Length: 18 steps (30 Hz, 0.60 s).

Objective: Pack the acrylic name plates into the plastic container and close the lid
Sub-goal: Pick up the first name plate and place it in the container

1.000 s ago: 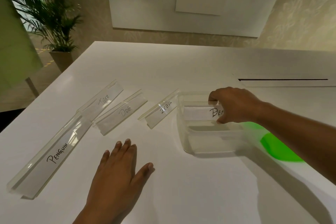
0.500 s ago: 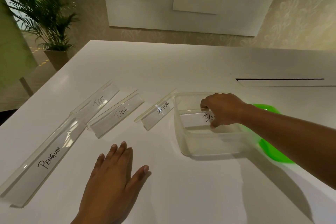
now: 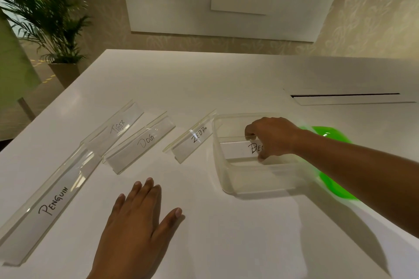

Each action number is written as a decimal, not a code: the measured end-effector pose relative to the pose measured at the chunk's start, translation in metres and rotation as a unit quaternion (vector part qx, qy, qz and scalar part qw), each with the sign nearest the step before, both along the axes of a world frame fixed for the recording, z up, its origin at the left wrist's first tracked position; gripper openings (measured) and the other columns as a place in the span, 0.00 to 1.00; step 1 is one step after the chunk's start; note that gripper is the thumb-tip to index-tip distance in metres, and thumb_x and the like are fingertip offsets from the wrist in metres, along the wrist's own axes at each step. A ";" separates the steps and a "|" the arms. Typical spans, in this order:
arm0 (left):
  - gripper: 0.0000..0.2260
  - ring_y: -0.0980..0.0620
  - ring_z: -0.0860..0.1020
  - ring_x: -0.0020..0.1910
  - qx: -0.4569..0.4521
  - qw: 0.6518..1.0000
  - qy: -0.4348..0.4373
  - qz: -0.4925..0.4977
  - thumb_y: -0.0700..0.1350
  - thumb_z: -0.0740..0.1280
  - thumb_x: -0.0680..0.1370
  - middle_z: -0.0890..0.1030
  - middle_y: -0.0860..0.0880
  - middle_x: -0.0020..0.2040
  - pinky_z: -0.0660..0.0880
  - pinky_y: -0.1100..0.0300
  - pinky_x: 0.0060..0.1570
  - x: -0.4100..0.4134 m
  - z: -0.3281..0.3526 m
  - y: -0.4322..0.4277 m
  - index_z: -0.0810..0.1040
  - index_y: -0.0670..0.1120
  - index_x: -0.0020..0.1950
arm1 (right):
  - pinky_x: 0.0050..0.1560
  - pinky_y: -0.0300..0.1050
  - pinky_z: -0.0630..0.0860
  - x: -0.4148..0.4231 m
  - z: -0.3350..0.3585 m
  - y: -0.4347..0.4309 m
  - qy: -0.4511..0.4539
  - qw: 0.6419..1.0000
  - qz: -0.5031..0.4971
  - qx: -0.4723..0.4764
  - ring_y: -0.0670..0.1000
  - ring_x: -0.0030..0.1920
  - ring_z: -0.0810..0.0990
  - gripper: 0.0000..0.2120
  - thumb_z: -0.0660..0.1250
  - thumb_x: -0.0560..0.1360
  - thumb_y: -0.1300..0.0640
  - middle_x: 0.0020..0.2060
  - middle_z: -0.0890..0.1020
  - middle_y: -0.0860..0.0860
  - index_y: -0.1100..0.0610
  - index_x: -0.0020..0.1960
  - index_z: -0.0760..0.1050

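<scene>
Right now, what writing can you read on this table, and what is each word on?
"PENGUIN": long plate, far left.
"TIGER": second plate.
"DOG": third plate.
"ZEBRA": fourth plate, beside the container.
"DE", rest hidden by the right hand: fifth plate, inside the container.
</scene>
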State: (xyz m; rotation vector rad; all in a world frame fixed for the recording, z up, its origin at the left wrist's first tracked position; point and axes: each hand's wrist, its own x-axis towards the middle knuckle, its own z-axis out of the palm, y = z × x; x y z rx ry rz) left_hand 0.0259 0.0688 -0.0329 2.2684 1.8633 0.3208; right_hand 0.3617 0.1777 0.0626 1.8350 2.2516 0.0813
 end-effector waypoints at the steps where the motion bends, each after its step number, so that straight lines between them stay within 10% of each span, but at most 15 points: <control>1: 0.43 0.57 0.46 0.78 0.001 1.000 0.000 0.000 0.74 0.36 0.69 0.48 0.57 0.80 0.42 0.53 0.76 0.000 0.000 0.000 0.53 0.55 0.79 | 0.40 0.44 0.65 0.000 0.000 0.000 0.000 1.000 0.001 0.000 0.51 0.52 0.76 0.30 0.80 0.58 0.44 0.52 0.78 0.45 0.47 0.56 0.72; 8: 0.42 0.57 0.46 0.78 0.002 1.000 -0.011 0.000 0.74 0.37 0.70 0.48 0.57 0.80 0.43 0.53 0.76 0.000 0.000 -0.001 0.54 0.55 0.79 | 0.42 0.45 0.68 0.000 0.001 0.000 -0.002 1.000 0.005 0.000 0.52 0.54 0.76 0.28 0.79 0.61 0.46 0.53 0.79 0.46 0.47 0.57 0.73; 18: 0.43 0.56 0.49 0.78 0.014 1.000 -0.025 -0.003 0.75 0.37 0.70 0.52 0.56 0.80 0.45 0.52 0.76 0.000 0.000 -0.004 0.58 0.54 0.78 | 0.48 0.50 0.79 -0.021 0.055 -0.023 0.228 0.963 0.005 0.145 0.45 0.48 0.79 0.18 0.73 0.68 0.41 0.50 0.82 0.43 0.48 0.54 0.78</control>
